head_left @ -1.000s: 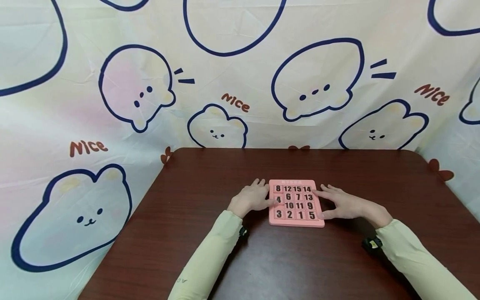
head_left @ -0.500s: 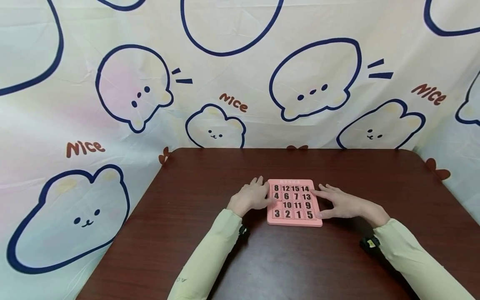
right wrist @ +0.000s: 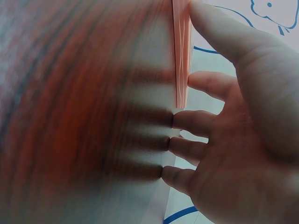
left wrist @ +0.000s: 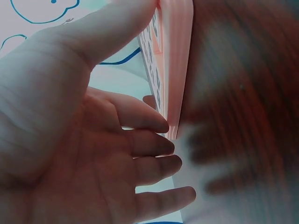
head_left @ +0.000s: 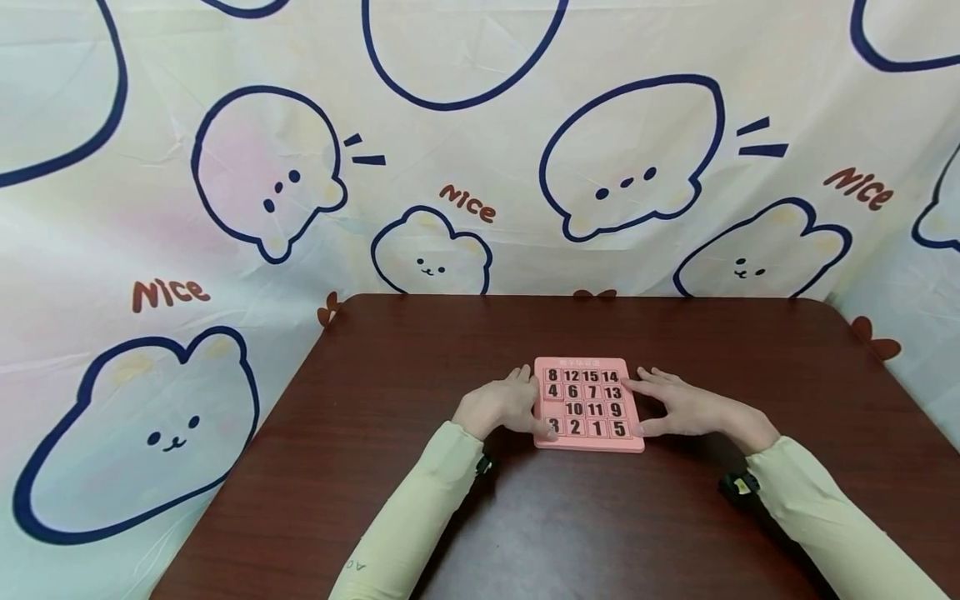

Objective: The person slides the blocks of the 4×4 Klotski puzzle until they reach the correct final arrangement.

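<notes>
A pink number slide puzzle [head_left: 595,401] lies flat on the dark wood table, with black-numbered tiles in four rows. Its one vacant slot [head_left: 552,408] sits at the left of the third row. Over the 3 tile in the row below rests the thumb [head_left: 546,429] of my left hand [head_left: 498,406]. That hand's other fingers extend loosely beside the puzzle's left edge. At the right edge, my right hand [head_left: 690,410] touches the frame with thumb and index finger. Its remaining fingertips rest on the table in the right wrist view, slightly spread.
The brown table [head_left: 420,350] reaches back to a pale curtain [head_left: 517,150] printed with blue-outlined bears. Dark wrist cameras are strapped under both pale green sleeves [head_left: 420,500].
My left thumb first slides the 4 tile up into the second row, then shifts down to the 3 tile. The right hand keeps its place at the frame.
</notes>
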`<control>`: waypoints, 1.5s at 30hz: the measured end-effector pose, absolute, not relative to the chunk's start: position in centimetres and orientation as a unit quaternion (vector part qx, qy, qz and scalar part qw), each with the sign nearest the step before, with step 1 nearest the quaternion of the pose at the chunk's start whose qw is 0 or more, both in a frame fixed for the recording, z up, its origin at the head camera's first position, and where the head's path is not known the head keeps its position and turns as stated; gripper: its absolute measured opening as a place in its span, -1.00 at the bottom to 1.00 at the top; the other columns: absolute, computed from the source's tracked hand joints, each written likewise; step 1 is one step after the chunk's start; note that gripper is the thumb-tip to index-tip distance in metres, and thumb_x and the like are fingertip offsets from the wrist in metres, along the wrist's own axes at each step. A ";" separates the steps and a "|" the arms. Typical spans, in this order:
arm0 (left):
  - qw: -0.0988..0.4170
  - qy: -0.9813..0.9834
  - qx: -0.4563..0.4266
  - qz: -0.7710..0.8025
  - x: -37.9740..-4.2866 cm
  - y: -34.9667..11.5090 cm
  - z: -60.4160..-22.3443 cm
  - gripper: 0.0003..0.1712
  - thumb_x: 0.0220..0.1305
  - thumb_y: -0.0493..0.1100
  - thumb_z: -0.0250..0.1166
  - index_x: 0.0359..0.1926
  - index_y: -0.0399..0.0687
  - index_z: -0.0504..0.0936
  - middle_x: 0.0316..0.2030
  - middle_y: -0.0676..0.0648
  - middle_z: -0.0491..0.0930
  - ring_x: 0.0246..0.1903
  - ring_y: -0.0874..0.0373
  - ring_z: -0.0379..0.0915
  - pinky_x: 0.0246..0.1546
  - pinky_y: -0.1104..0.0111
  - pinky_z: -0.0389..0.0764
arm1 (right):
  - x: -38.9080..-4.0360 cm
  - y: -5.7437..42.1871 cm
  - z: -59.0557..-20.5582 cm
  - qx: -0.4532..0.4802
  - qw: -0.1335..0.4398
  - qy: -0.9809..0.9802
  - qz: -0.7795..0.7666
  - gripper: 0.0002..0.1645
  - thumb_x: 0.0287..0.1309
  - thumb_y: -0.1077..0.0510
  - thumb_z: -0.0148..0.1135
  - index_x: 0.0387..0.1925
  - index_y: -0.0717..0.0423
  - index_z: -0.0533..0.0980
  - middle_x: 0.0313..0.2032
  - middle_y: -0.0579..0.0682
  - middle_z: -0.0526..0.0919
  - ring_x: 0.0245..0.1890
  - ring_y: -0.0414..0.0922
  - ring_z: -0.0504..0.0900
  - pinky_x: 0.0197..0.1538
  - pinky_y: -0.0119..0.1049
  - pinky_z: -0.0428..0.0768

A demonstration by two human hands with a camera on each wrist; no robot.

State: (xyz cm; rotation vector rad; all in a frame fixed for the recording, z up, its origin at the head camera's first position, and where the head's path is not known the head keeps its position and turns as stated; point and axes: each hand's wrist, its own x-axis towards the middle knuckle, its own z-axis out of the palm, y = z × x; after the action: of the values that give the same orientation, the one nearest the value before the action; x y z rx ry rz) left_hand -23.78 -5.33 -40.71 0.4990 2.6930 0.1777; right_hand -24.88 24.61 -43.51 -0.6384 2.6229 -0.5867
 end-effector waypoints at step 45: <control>0.102 0.968 0.231 0.005 -21.7 -5.3 -39.6 -0.27 0.32 0.31 0.16 0.38 0.06 0.39 0.28 -0.14 0.46 0.17 -0.04 0.47 0.18 0.12 0.52 | -24.7 24.7 -43.6 -0.222 0.184 0.935 -0.207 0.12 0.00 -0.39 0.34 0.49 -0.01 0.18 0.50 0.38 -0.05 0.48 0.41 -0.16 0.30 0.50 0.05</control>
State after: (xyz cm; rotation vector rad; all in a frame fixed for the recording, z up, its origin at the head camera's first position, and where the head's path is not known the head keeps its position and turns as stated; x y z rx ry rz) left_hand -21.71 -5.34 -39.61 0.6811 2.8569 0.0141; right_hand -24.73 24.66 -43.63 -0.6272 2.6364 -0.5844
